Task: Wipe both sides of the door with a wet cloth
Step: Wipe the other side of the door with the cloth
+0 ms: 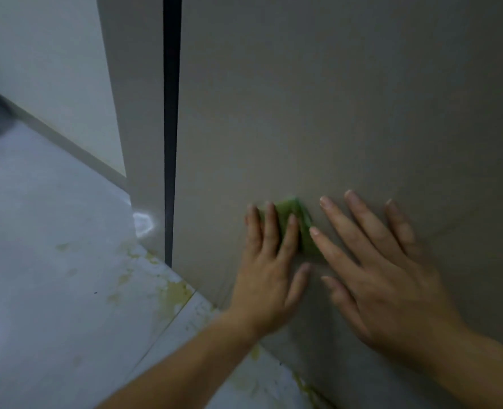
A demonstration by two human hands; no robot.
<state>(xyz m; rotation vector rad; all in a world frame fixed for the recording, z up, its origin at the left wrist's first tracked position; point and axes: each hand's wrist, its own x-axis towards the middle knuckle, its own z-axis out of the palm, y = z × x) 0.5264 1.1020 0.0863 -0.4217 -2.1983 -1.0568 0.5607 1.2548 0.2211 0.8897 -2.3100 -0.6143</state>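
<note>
A plain grey-brown door (347, 113) fills the right and centre of the head view, reaching down to the floor. A small folded green cloth (299, 224) lies flat against the lower part of the door. My left hand (269, 267) presses the cloth onto the door with straight, spread fingers and covers most of it. My right hand (383, 270) rests flat on the door just right of the cloth, fingers straight and spread, its index fingertip at the cloth's right edge.
A dark vertical gap (171, 128) runs along the door's left edge beside a grey frame panel (138, 113). A pale wall (44, 63) stands at the left. The glossy tiled floor (52, 261) carries yellowish stains (175, 293) near the door's foot.
</note>
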